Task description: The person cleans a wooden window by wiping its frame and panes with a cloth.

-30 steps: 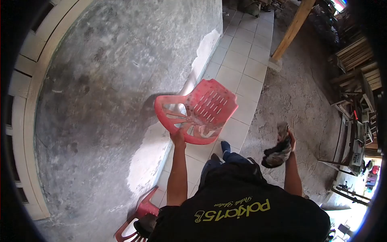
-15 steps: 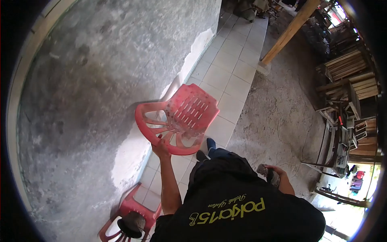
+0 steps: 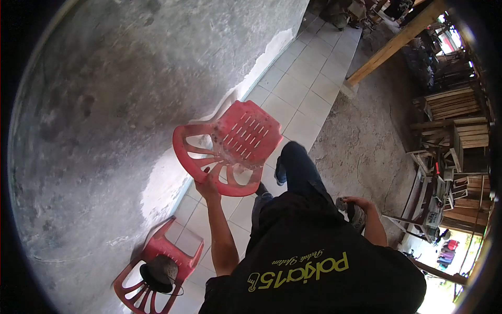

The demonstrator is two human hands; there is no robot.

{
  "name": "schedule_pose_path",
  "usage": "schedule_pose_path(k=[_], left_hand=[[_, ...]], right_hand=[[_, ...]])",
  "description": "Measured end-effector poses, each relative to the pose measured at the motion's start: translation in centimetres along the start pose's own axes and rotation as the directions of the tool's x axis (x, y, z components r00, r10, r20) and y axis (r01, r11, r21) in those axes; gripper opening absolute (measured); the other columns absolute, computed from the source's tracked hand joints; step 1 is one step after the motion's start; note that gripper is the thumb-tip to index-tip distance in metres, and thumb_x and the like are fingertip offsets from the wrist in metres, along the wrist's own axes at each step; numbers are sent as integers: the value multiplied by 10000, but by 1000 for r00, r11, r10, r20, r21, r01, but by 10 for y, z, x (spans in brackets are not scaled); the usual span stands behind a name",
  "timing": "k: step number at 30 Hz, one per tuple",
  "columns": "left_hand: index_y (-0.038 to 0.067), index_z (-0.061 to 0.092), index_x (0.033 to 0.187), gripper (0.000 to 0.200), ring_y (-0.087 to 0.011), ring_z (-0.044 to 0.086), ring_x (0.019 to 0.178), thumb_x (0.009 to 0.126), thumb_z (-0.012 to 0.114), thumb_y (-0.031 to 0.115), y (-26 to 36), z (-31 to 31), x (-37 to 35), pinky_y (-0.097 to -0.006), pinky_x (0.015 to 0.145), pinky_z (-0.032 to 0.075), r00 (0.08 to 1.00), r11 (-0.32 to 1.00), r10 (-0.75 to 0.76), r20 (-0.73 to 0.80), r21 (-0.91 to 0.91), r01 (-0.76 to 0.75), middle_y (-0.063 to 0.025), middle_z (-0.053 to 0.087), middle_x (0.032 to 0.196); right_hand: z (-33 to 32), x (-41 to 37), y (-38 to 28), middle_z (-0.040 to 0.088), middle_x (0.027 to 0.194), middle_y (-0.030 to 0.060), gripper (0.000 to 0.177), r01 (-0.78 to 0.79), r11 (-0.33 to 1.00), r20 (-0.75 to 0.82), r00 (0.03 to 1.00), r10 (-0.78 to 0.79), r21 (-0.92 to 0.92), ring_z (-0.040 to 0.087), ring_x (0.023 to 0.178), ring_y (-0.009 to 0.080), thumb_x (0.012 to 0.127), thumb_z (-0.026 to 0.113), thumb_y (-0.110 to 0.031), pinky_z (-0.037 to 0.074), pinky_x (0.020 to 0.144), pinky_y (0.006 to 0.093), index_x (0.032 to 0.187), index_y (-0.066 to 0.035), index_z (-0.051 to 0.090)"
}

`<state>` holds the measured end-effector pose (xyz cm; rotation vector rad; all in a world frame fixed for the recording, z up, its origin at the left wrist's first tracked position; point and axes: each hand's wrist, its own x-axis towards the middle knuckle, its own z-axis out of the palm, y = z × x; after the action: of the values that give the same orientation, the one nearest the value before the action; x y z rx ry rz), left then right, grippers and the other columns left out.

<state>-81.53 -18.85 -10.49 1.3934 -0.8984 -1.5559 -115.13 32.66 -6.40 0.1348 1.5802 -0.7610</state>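
A red plastic armchair (image 3: 246, 131) with a slotted seat stands on the tiles beside the wall, its surface dusty and stained. My left hand (image 3: 207, 187) is wrapped round the top rim of its backrest. On my other side, my right hand (image 3: 358, 203) is closed on a crumpled grey cloth-like thing (image 3: 355, 215); part of it is hidden by the hand and my black shirt. A second red chair (image 3: 180, 248) is at lower left, with a dark bowl-shaped thing (image 3: 159, 273) with a thin cord or wire resting on it.
A grey plastered wall (image 3: 104, 115) runs along the left. Pale floor tiles (image 3: 293, 86) meet rough concrete (image 3: 361, 141) on the right. A slanting wooden post (image 3: 397, 42) stands ahead. Wooden frames and benches (image 3: 434, 172) line the far right.
One of my legs has swung forward past the chair's side. The chair has shifted slightly in view, with my left hand still on it. My right hand still holds the grey thing.
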Motion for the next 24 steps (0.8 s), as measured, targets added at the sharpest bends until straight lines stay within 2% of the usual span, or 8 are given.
schedule_pose_path(k=[3, 15, 18, 20, 21, 22, 23, 24], left_hand=[[-49, 442, 1326, 531, -260, 599, 1089, 814, 575, -13, 1, 2, -5, -348, 908, 500, 995, 995, 97, 39, -28, -96, -167, 609, 1214], [-49, 431, 1351, 569, -276, 607, 1090, 810, 577, 51, 16, 5, -13, -371, 902, 496, 997, 997, 62, 42, 38, -63, -171, 609, 1226], [-42, 462, 1335, 591, -274, 597, 1108, 796, 674, 78, 8, 0, -6, -373, 919, 489, 996, 998, 68, 53, -10, -67, -164, 599, 1225], [-37, 490, 1310, 621, -266, 588, 1118, 766, 755, 102, 12, 4, -7, -372, 930, 482, 995, 988, 74, 65, 132, -83, -156, 593, 1221], [-34, 505, 1298, 637, -263, 583, 1123, 750, 796, 113, 16, 7, -4, -371, 936, 479, 993, 975, 98, 66, 196, -109, -152, 590, 1219], [-24, 520, 1281, 658, -259, 580, 1118, 725, 834, 134, 14, 8, -1, -372, 940, 472, 979, 968, 204, 31, 144, -206, -141, 589, 1212], [-13, 536, 1264, 678, -255, 576, 1114, 700, 872, 154, 8, 7, 1, -374, 945, 466, 950, 946, 312, -7, 93, -310, -131, 587, 1206], [5, 538, 1254, 630, -248, 564, 1107, 725, 851, 144, 13, 6, -2, -378, 957, 450, 918, 893, 396, -22, 242, -380, -113, 593, 1173]], right_hand=[[14, -13, -14, 601, 1286, 84, 527, -135, 990, -76, 988, 132, -35, 572, 1132, 206, 872, 680, -323, 457, 969, 317, 1323, -67, 585], [-11, 16, -36, 617, 1256, 61, 438, -20, 972, -63, 998, 6, -235, 584, 1105, 214, 893, 640, -329, 437, 999, 363, 1259, -90, 636], [-21, 22, -62, 622, 1227, 57, 453, -145, 987, -18, 989, 144, -67, 587, 1087, 217, 903, 623, -339, 449, 983, 376, 1284, -94, 607], [-2, -1, -105, 621, 1207, 56, 448, -130, 979, -73, 990, 120, -158, 590, 1068, 216, 907, 617, -345, 458, 965, 381, 1277, -92, 603], [9, 3, -134, 621, 1197, 56, 446, -103, 972, -91, 992, 86, -209, 591, 1058, 216, 909, 614, -349, 463, 957, 384, 1274, -91, 601], [-33, 46, -119, 616, 1183, 59, 416, 3, 978, 34, 999, 4, -208, 589, 1050, 218, 912, 609, -353, 476, 931, 393, 1237, -94, 617], [-23, 46, -150, 621, 1160, 60, 394, -48, 972, -23, 999, 43, -231, 590, 1032, 209, 910, 619, -335, 487, 911, 389, 1222, -95, 618], [-25, 55, -176, 622, 1181, 65, 412, 28, 934, 2, 1000, -30, -356, 585, 1057, 220, 894, 646, -334, 482, 930, 393, 1224, -89, 626]])
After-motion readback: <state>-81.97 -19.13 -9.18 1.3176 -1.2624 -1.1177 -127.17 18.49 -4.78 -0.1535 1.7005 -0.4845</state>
